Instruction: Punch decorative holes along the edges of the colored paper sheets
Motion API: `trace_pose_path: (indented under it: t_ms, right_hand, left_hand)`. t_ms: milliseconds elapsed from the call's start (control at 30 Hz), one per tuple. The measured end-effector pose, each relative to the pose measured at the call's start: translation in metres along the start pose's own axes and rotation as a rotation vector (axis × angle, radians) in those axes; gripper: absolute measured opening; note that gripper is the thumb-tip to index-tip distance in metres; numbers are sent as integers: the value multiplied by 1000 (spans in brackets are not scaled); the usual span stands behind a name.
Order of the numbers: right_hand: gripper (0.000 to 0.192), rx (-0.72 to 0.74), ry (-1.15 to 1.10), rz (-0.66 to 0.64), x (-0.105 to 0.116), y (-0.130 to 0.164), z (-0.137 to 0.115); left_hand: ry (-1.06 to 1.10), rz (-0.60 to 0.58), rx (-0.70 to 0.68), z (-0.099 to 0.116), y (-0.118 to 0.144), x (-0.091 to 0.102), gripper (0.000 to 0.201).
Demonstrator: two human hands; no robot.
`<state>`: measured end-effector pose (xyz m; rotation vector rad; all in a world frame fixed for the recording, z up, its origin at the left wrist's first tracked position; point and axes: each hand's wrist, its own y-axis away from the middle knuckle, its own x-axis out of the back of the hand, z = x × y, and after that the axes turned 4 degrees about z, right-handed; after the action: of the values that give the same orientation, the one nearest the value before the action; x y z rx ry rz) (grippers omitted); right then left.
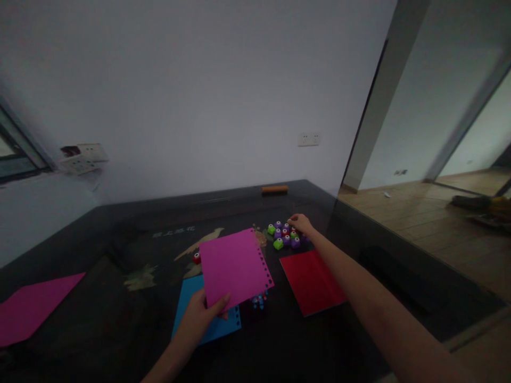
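Left hand: left hand (202,314) pinches the near edge of the magenta sheet (235,266), thumb on top, lifting it above the table (99,239).
Right hand: right hand (301,223) reaches far out, fingers curled down onto the cluster of small punches (284,234); whether it grips one cannot be told.
Magenta sheet: punched holes along its right edge; left of the punches.
Blue sheet: blue sheet (207,319) lies flat under the magenta sheet.
Red sheet: red sheet (311,282) lies right of the magenta sheet, below the right forearm.
Second magenta sheet: second magenta sheet (32,306) lies well left.
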<state>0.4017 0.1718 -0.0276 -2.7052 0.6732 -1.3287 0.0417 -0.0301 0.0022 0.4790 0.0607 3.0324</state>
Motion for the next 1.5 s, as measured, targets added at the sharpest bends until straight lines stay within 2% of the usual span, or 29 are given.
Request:
trace_pose_path:
  t_ms: [200,267,333,400,500,633,767,900,1100,1300,1500]
  right_hand:
    - [21,38,-63,136,26,15,-9]
    - [24,76,-109,167,39,34,-12]
    - [22,178,-290,166,51,65,-18]
    - [22,228,-450,6,60,104,-25]
    - [23,164,-630,-260,68,160,-35]
    - [35,44,-850,-528,63,199,-45]
    - [35,-28,-932,-652,58,207,-50]
    - [34,-107,-1011,-682,60,208,-50]
    - [36,-152,-1018,-639,61,206,-46]
    - [27,-133,-1004,-578,53,200,-35]
    - [25,-111,-994,-517,56,191,-31]
  left_hand:
    - [-30,-56,4,1,-1,3,34]
    - [-34,-61,-4,3,0,3,33]
    - [-36,-76,1,4,1,2,32]
    - [-42,-104,16,4,2,0,31]
    - [-65,-151,41,3,4,-2,31]
    - [-84,-226,51,3,9,-9,30]
    - [-116,-269,53,12,18,-18,29]
    - [-77,-303,53,19,23,-25,36]
    - [-37,-269,36,13,18,-24,47]
    - [27,-355,54,16,20,-28,41]
    - [25,-415,-23,22,23,-34,35]
